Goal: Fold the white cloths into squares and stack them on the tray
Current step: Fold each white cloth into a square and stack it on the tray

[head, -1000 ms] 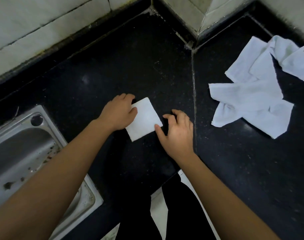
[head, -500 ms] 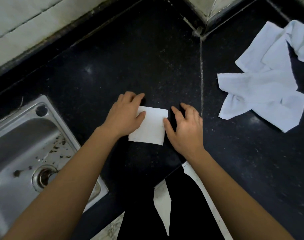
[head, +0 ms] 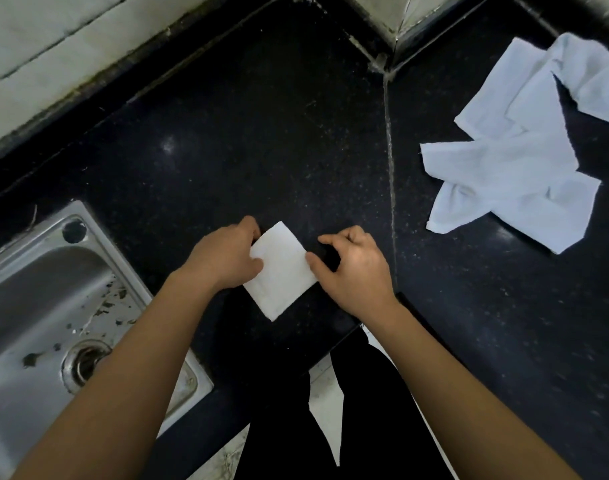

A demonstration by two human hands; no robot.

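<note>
nearest us, our dark trouser legs (head: pixel 382 410) stand against the edge of the black stone counter (head: pixel 261 150); just over that edge lies the folded cloth (head: pixel 282 271), a small white square turned cornerwise to us, flat on the stone between our two hands; our left hand (head: pixel 223 261) grips its left edge, thumb on top and fingers curled round the far corner; our right hand (head: pixel 355 271) has its thumb against the right edge with the fingers arched over the counter, and we cannot tell whether they pinch the cloth or only steady it; to the left sits the steel sink (head: pixel 50 271), its bowl flecked with scraps; further off to the right, well apart, the heap of unfolded white cloths (head: pixel 510 168) sprawls on the counter; beyond is the tiled wall (head: pixel 53 46); no tray shows in view; we judge the square light, soft and limp, its layers apt to slide or spring open on the smooth stone; best to take it by the folded edges, thumb above and fingers beneath, and carry it level
</note>
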